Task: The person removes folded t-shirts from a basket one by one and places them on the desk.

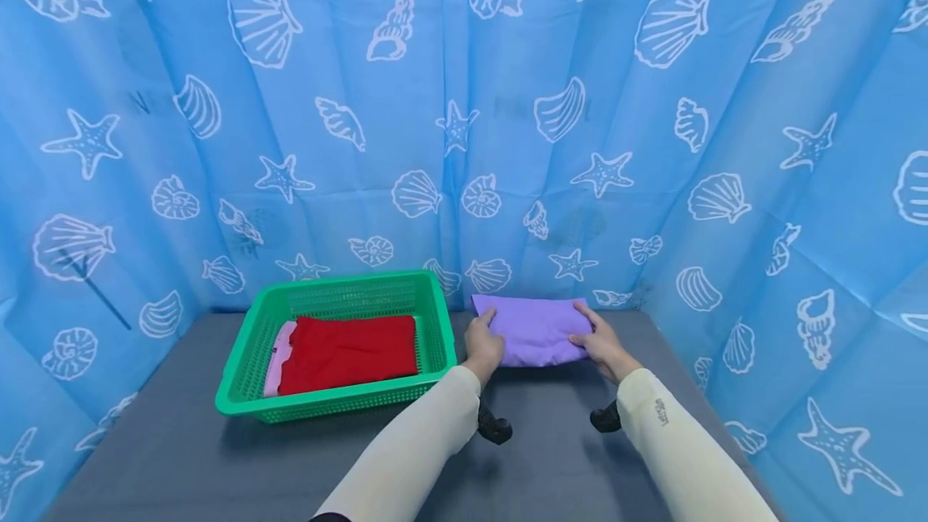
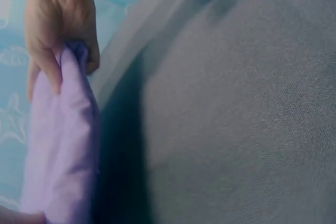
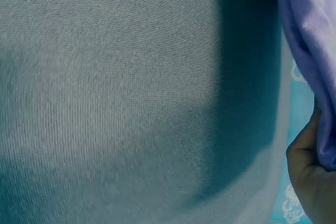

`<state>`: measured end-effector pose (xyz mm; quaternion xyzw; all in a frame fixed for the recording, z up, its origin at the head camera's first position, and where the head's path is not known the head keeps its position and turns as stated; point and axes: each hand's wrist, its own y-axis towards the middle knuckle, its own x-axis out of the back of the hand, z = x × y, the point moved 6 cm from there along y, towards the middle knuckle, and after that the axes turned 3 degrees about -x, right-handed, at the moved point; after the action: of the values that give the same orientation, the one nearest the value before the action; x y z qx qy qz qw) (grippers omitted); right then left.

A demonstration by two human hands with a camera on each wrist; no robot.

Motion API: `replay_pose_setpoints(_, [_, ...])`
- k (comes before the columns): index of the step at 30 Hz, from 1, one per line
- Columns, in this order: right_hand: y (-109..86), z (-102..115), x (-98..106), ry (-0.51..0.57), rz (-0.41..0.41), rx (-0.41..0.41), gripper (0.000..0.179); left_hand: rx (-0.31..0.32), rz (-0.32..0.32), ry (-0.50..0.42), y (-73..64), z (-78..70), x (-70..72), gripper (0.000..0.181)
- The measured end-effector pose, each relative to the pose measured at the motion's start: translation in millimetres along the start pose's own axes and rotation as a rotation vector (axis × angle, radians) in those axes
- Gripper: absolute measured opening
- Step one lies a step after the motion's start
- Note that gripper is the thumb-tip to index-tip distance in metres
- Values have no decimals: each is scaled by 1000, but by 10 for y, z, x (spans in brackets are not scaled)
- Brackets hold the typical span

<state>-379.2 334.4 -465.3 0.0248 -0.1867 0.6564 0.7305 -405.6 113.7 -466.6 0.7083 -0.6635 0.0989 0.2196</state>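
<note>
A folded purple cloth (image 1: 540, 333) is held up by both hands at the far right of the table, with its shadow below. The left hand (image 1: 483, 341) grips its left edge, thumb lying over the front face. At the opposite edge the right hand (image 1: 602, 343) holds the cloth, its thumb in front too. In the left wrist view, folded layers of the purple cloth (image 2: 63, 145) show along the lower side. The right wrist view catches the right hand (image 3: 311, 174) at the cloth's end.
A green plastic basket (image 1: 333, 405) stands left of the hands. Inside it a folded red cloth (image 1: 348, 353) overlaps a pink one (image 1: 277, 361). The grey table (image 1: 536, 441) ends against a blue shell-patterned curtain (image 1: 457, 87) at the back and sides.
</note>
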Motion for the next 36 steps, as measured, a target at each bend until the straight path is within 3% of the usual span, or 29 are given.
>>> replay_pose_setpoints(4, [33,-79,36,-28,-34,-9,75,-10,27,-82,-15,93,-101,58])
replay_pose_setpoints(8, [73,-130,33,-44,-51,8,76,-26,27,-105,-3,202,-154,59])
replay_pose_setpoints(12, [102,-162,30,-60,-68,25,78,12,71,-138,40,328,-220,60])
replay_pose_setpoints(23, [135,-274,52,-72,-132,14,79,21,208,-117,22,390,-304,73])
replay_pose_setpoints(29, [145,-320,37,-87,-136,4,78,12,223,-91,16,436,-332,76])
replay_pose_setpoints(36, [146,-381,41,-173,-142,8,72,14,217,-15,8,493,-355,66])
